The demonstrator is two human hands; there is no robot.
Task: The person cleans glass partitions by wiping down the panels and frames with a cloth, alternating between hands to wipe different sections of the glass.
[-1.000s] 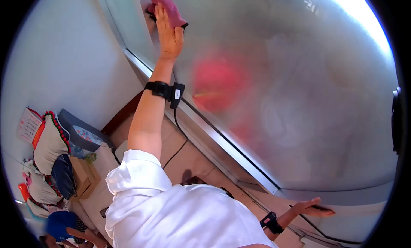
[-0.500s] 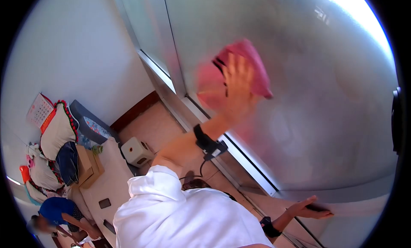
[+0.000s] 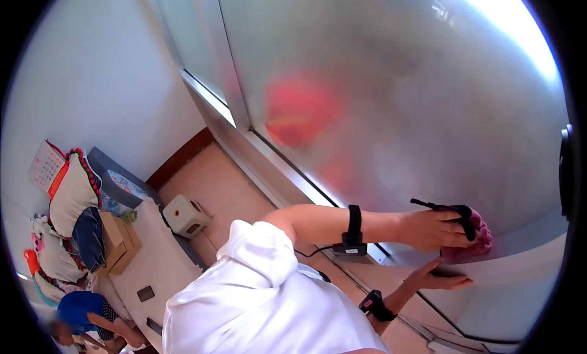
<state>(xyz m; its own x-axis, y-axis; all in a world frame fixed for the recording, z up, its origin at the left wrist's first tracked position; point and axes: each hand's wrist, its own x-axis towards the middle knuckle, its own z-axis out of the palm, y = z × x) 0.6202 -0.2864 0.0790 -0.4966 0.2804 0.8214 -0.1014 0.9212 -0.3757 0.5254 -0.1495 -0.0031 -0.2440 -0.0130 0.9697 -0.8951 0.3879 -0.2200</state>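
Home, with cushions (image 3: 73, 186), calendar (image 3: 47, 164)

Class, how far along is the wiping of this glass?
Done: uncertain; no wiped patch stands out on the hazy glass. In hand: the left hand holds the pink cloth near the glass's lower edge. Remaining: perhaps the area above the cloth, though the haze may be permanent.

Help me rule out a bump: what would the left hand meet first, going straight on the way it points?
Past the pink cloth that it holds, the left hand would probably meet the pale edge strip beside the frosted glass; depth is unclear.
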